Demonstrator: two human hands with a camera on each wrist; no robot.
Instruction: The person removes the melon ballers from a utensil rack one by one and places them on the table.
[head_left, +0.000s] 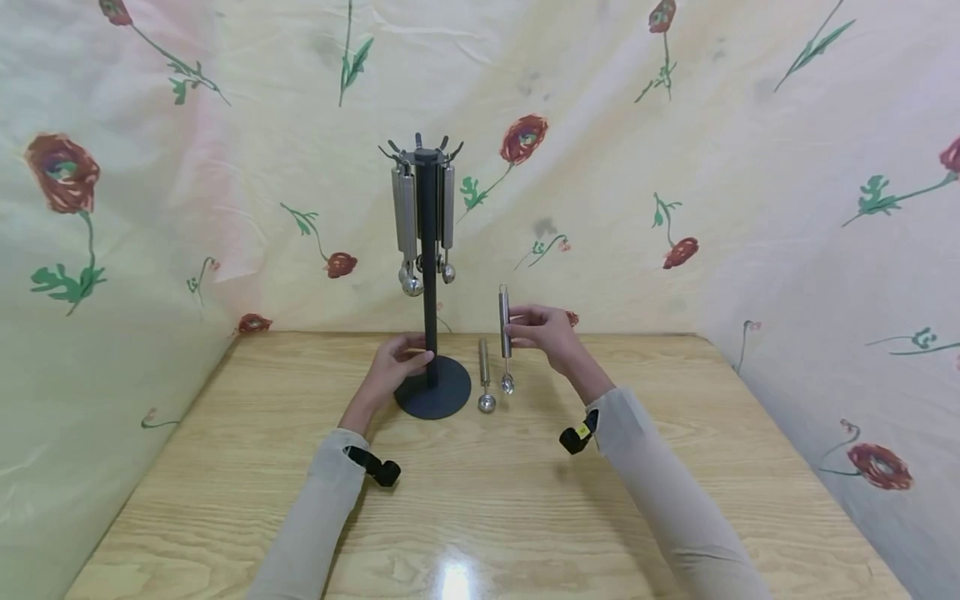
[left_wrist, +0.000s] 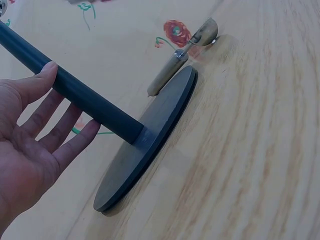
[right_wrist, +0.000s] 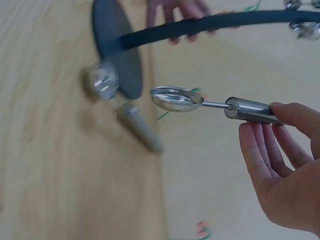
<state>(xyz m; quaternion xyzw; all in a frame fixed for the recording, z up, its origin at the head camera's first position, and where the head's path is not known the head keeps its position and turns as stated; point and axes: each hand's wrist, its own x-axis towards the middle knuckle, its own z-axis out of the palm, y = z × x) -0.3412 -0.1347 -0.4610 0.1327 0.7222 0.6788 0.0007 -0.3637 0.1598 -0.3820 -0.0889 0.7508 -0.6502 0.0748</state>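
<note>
My left hand (head_left: pixel 396 363) holds the dark post (left_wrist: pixel 95 102) of a utensil stand low down, thumb on one side and fingers on the other. The stand's round base (head_left: pixel 450 400) sits flat on the table. To the right of it, my right hand (head_left: pixel 546 333) pinches the metal handle of an oval melon baller (right_wrist: pixel 177 99), raised over the table with its bowl down. A second melon baller (head_left: pixel 486 403), with a round bowl, lies on the table between the base and the raised one. Several steel utensils (head_left: pixel 405 217) hang from the hooks at the stand's top.
The light wood table (head_left: pixel 465 483) ends at the back against a flower-patterned cloth (head_left: pixel 600 208), which also covers both sides. The upright post and the hanging utensils stand left of the raised melon baller.
</note>
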